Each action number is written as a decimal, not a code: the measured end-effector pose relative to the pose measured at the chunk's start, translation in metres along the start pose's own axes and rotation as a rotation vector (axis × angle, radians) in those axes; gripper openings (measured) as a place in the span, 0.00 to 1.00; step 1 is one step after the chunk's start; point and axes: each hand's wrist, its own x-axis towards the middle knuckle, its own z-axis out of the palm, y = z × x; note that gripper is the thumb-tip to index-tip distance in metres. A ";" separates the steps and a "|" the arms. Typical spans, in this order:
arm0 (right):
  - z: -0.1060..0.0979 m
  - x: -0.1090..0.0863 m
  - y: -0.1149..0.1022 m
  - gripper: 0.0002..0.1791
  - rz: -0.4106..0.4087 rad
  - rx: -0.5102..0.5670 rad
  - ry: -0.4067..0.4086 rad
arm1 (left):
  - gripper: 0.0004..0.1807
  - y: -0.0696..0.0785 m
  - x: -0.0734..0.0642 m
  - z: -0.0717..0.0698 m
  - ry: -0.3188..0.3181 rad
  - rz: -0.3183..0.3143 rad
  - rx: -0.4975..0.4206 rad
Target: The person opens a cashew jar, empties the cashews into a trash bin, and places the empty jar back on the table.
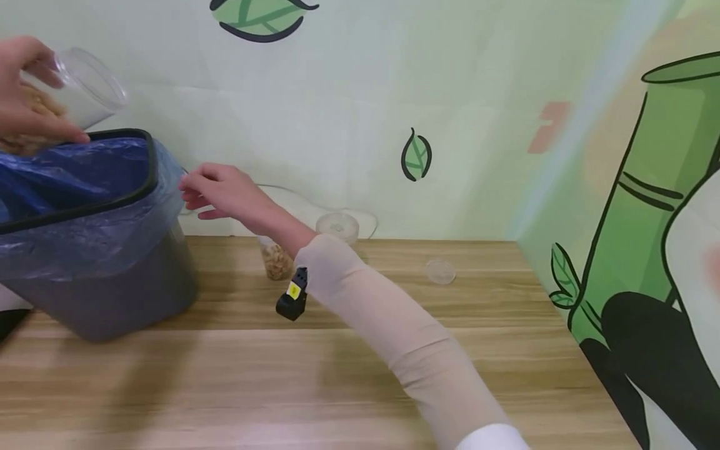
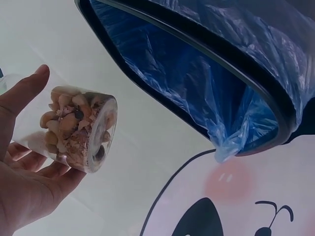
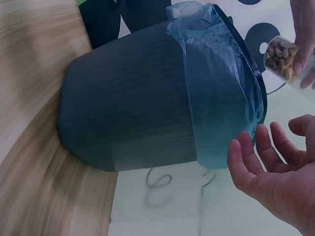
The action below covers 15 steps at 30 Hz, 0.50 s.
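Observation:
My left hand (image 1: pixel 10 90) grips a clear plastic jar (image 1: pixel 84 103) in the head view, tilted with its uncovered mouth towards the right. Brown nut-like pieces (image 2: pixel 69 120) lie at the jar's base, mixed with pale flaky bits, in the left wrist view. The jar is above the back rim of a dark grey trash bin (image 1: pixel 140 287), which is lined with a blue plastic bag (image 1: pixel 101 165). Beside the bin's right side is my right hand (image 1: pixel 219 190), fingers loosely bent and nothing in them. Whether its fingertips touch the bag cannot be made out.
Behind my right forearm stands another clear jar (image 1: pixel 277 259) with tan pieces in it. A round clear container (image 1: pixel 337 228) is near the wall, and a clear disc-like lid (image 1: pixel 441 272) lies on the wooden table (image 1: pixel 270 387). A thin white cable (image 1: pixel 315 201) runs along the wall.

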 end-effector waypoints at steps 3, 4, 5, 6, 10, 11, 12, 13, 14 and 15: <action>0.009 0.008 -0.001 0.12 0.022 0.050 0.001 | 0.52 -0.002 -0.001 -0.002 -0.015 -0.006 -0.002; 0.012 0.011 -0.001 0.13 0.030 0.075 -0.001 | 0.52 -0.001 -0.001 -0.003 -0.020 -0.008 -0.006; 0.014 0.013 -0.001 0.14 0.042 0.106 0.000 | 0.52 0.000 -0.002 -0.003 -0.022 -0.007 -0.009; 0.015 0.015 0.000 0.14 0.057 0.135 0.001 | 0.52 0.001 -0.002 -0.004 -0.023 -0.004 -0.012; 0.019 0.021 0.002 0.18 0.118 0.237 0.016 | 0.51 0.007 -0.003 -0.004 -0.020 -0.005 -0.015; 0.020 0.023 0.002 0.19 0.130 0.242 0.024 | 0.50 0.008 -0.003 -0.004 -0.017 -0.006 -0.018; 0.020 0.024 0.002 0.20 0.135 0.238 0.027 | 0.50 0.009 -0.003 -0.004 -0.015 -0.007 -0.020; 0.020 0.025 0.003 0.20 0.135 0.231 0.025 | 0.50 0.009 -0.003 -0.004 -0.015 -0.010 -0.024; 0.021 0.026 0.002 0.20 0.136 0.216 0.028 | 0.50 0.008 -0.003 -0.004 -0.013 -0.009 -0.027; 0.021 0.027 0.002 0.19 0.136 0.196 0.030 | 0.50 0.008 -0.003 -0.003 -0.013 -0.005 -0.030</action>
